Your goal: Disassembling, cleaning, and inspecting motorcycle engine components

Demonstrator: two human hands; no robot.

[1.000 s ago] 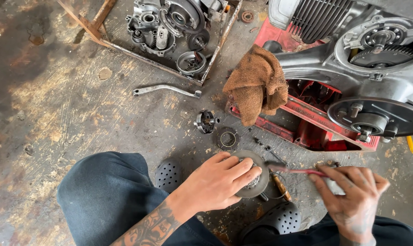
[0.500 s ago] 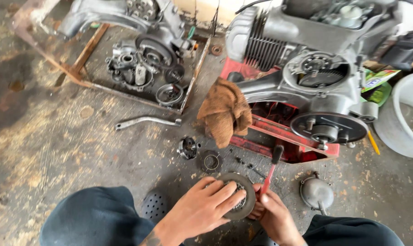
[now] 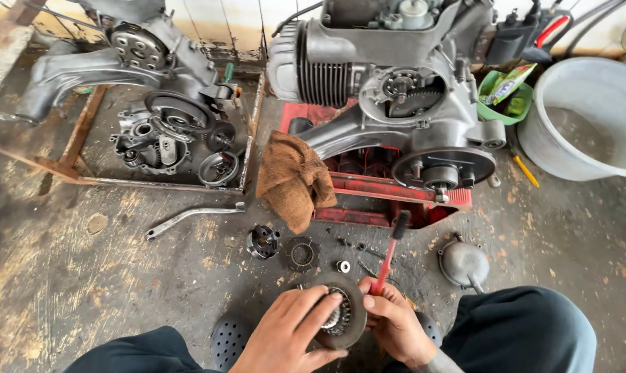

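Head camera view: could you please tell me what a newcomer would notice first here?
Probably the big grey engine on its red stand at top centre, a brown rag draped beside it. At the bottom, the left hand presses on a dark round disc while the right hand holds a red-handled tool against it. More engine parts sit in a metal frame at upper left.

Stained, oil-dark concrete floor point(image 3: 64, 290), pale scuffed wall point(image 3: 209, 21) behind, even daylight

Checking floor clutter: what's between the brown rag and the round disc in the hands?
In the head view, a toothed ring and a small nut lie on the floor between the brown rag and the round disc.
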